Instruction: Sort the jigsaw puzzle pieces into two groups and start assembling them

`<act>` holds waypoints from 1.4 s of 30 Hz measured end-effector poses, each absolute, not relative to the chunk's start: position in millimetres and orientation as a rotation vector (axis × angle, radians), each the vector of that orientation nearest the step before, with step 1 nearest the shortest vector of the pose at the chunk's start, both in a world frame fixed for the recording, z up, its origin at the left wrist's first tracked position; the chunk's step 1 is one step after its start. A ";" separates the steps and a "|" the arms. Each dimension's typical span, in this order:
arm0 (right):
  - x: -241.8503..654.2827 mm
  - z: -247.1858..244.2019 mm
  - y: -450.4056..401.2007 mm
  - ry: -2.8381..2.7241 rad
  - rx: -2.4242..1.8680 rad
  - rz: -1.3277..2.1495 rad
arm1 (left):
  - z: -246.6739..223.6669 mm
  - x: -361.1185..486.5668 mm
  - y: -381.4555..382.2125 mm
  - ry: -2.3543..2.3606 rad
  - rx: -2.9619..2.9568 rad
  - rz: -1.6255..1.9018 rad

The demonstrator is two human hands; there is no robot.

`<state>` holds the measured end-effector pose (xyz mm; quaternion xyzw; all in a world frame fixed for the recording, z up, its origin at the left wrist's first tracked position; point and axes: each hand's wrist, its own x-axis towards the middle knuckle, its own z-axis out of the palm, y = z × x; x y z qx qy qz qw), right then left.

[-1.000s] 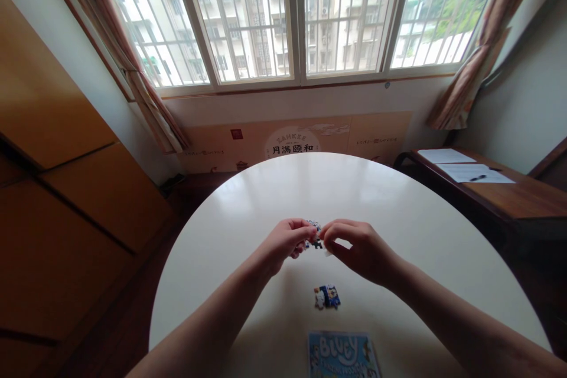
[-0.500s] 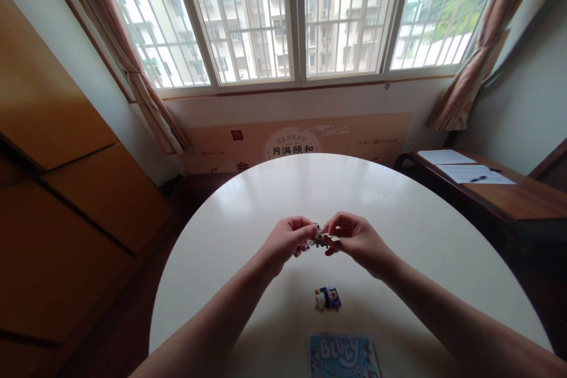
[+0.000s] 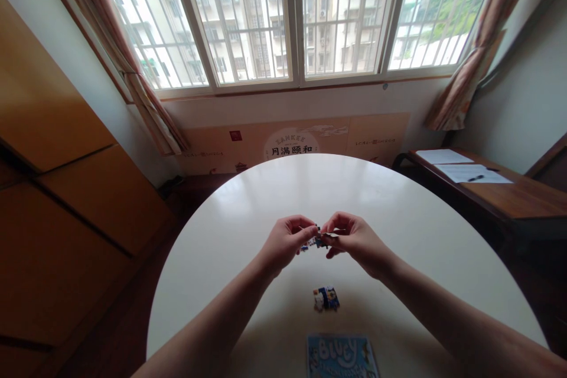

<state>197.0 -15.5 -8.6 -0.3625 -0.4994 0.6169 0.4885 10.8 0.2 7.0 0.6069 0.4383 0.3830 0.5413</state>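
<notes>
The puzzle pieces are between my two hands, around the middle of the round table. My left hand pinches them between thumb and curled fingers, with no gap that I can see. My right hand has its thumb and fingertips closed on a thin piece, tipped nearly edge-on to my camera. The two sets of fingertips nearly meet; I cannot tell whether the thin piece touches the others.

For room, I have white tabletop to left and right of both wrists, and more beyond the fingers up to the curved far edge, which is well apart from them. On the near side, a joined cluster lies just short of the hands, between my forearms, and the box lies nearer still, cut off at the bottom of my view.

The held pieces look small and mottled, white, blue and dark, mostly covered by fingers. The cluster shows deep blue, white and a little orange, with knobbed edges. The box is light blue, lettered "Bluey".

Past the table, a cabinet stands left, a desk with papers right, and a barred window far.
</notes>
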 end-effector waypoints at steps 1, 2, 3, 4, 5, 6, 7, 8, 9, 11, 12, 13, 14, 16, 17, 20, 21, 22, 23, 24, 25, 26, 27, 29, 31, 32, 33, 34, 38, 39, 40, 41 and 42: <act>196.9 -8.6 -15.6 -1.226 -0.880 1.485 | 7.3 10.7 0.2 1.041 1.443 0.913; 196.9 -8.9 -15.6 -1.235 -0.878 1.477 | 7.8 10.6 0.1 1.040 1.440 0.915; 197.0 -9.2 -15.5 -1.239 -0.875 1.472 | 8.4 10.5 0.0 1.038 1.436 0.917; 197.2 -9.7 -15.4 -1.238 -0.871 1.474 | 9.0 10.5 0.0 1.035 1.431 0.917; 197.5 -10.0 -15.1 -1.232 -0.868 1.482 | 9.3 10.5 0.0 1.032 1.427 0.918; 197.8 -10.2 -14.9 -1.222 -0.864 1.493 | 9.2 10.4 0.1 1.028 1.424 0.921; 198.2 -10.1 -14.6 -1.210 -0.861 1.505 | 8.8 10.3 0.3 1.022 1.422 0.926; 198.6 -9.7 -14.3 -1.196 -0.859 1.519 | 8.0 10.2 0.6 1.015 1.421 0.931; 198.9 -9.0 -14.1 -1.181 -0.858 1.538 | 7.0 10.1 0.9 1.009 1.421 0.938; 199.6 -7.4 -14.0 -1.154 -0.857 1.581 | 4.9 10.0 1.4 0.999 1.423 0.949; 199.9 -6.8 -14.1 -1.143 -0.860 1.605 | 4.1 10.0 1.6 0.994 1.422 0.954; 200.0 -6.6 -14.1 -1.134 -0.865 1.629 | 3.7 9.9 1.7 0.989 1.416 0.961; 200.0 -6.8 -14.2 -1.127 -0.869 1.652 | 3.7 9.7 1.9 0.985 1.404 0.973; 199.8 -8.7 -14.1 -1.116 -0.875 1.690 | 4.5 9.0 2.8 0.985 1.365 1.013; 199.7 -10.0 -13.8 -1.114 -0.876 1.705 | 5.0 8.4 3.6 0.992 1.347 1.039; 200.6 -13.0 -12.0 -1.114 -0.879 1.708 | 5.2 5.5 8.1 1.045 1.332 1.074; 201.7 -13.2 -11.0 -1.111 -0.880 1.697 | 4.3 4.2 10.2 1.073 1.343 1.068; 203.4 -13.2 -9.8 -1.101 -0.880 1.681 | 3.1 2.9 12.3 1.104 1.366 1.054; 205.4 -12.8 -8.3 -1.087 -0.878 1.661 | 1.5 1.5 14.3 1.136 1.405 1.033; 207.8 -12.4 -6.8 -1.071 -0.872 1.639 | -0.3 0.0 16.0 1.169 1.461 1.009; 210.3 -12.1 -5.2 -1.058 -0.866 1.618 | -2.1 -1.3 17.3 1.206 1.534 0.980; 212.8 -11.8 -3.6 -1.049 -0.860 1.600 | -3.8 -2.6 18.1 1.245 1.619 0.947; 215.1 -11.6 -2.2 -1.045 -0.855 1.584 | -5.2 -3.6 18.4 1.286 1.709 0.915; 218.4 -11.6 -0.2 -1.049 -0.852 1.560 | -7.4 -5.2 17.9 1.355 1.881 0.851; 219.7 -11.6 0.6 -1.054 -0.857 1.543 | -9.2 -5.7 16.9 1.391 2.009 0.791; 219.8 -11.5 0.6 -1.056 -0.858 1.537 | -10.4 -5.5 16.7 1.396 2.052 0.764; 219.5 -11.3 0.3 -1.059 -0.859 1.537 | -11.7 -5.1 16.9 1.399 2.082 0.738; 218.9 -11.0 -0.1 -1.061 -0.857 1.537 | -13.0 -4.4 17.4 1.404 2.106 0.717; 215.9 -9.0 -2.6 -1.075 -0.857 1.559 | -16.7 -0.1 21.1 1.460 2.205 0.721; 215.1 -8.4 -3.2 -1.082 -0.866 1.567 | -16.5 0.7 21.7 1.488 2.231 0.738; 214.4 -7.7 -3.8 -1.093 -0.880 1.575 | -15.9 1.1 22.1 1.517 2.257 0.760; 213.6 -7.2 -4.2 -1.109 -0.900 1.587 | -14.8 0.8 22.3 1.542 2.277 0.786; 212.8 -6.9 -4.6 -1.127 -0.921 1.602 | -13.4 0.0 22.1 1.559 2.290 0.815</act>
